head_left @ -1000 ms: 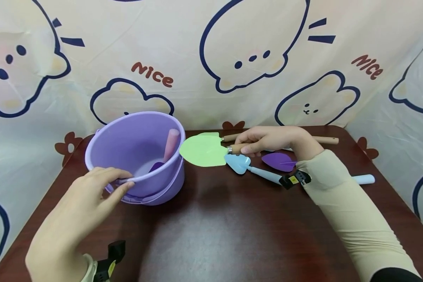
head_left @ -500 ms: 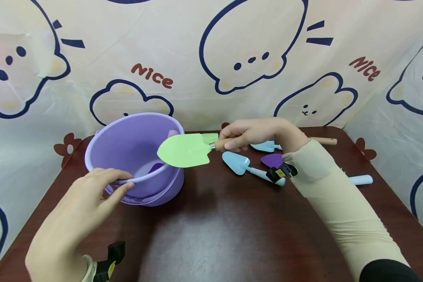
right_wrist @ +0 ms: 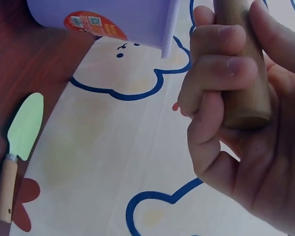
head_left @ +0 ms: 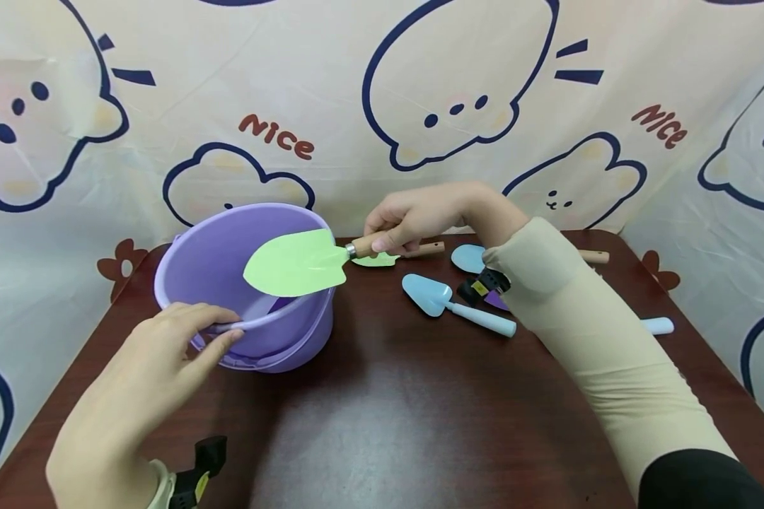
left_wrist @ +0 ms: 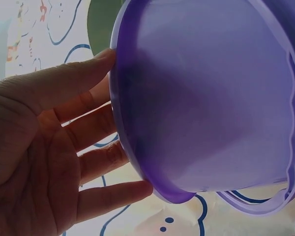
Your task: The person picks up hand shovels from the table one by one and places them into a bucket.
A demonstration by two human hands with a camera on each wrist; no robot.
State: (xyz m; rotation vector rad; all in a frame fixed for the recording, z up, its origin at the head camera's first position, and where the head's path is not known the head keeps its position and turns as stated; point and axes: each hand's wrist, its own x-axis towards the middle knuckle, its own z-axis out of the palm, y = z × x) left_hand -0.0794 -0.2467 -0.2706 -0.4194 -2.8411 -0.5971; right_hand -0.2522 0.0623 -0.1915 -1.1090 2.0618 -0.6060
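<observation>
A purple bucket (head_left: 293, 346) stands at the left of the table. My left hand (head_left: 159, 360) pinches its near rim, thumb on one side and fingers on the other, as the left wrist view shows. My right hand (head_left: 414, 219) grips the wooden handle (right_wrist: 246, 93) of a light green garden trowel (head_left: 296, 265). The trowel's blade lies level over the bucket's opening, pointing left, and covers much of the inside from the head camera. Below the blade, a bit of a dark purple tool (head_left: 281, 304) shows in the bucket.
A second green trowel (right_wrist: 27, 125) with a wooden handle lies behind my right hand. A light blue trowel (head_left: 428, 295) lies mid-table. Another blue blade (head_left: 467, 259), a purple blade (head_left: 496, 300) and a pale handle end (head_left: 658, 326) show around my right forearm. A patterned curtain (head_left: 337, 85) hangs behind.
My right hand has carried the green trowel left and up, from beside the bucket to over its opening. The second green trowel's blade has come into view. My left hand has stayed on the rim.
</observation>
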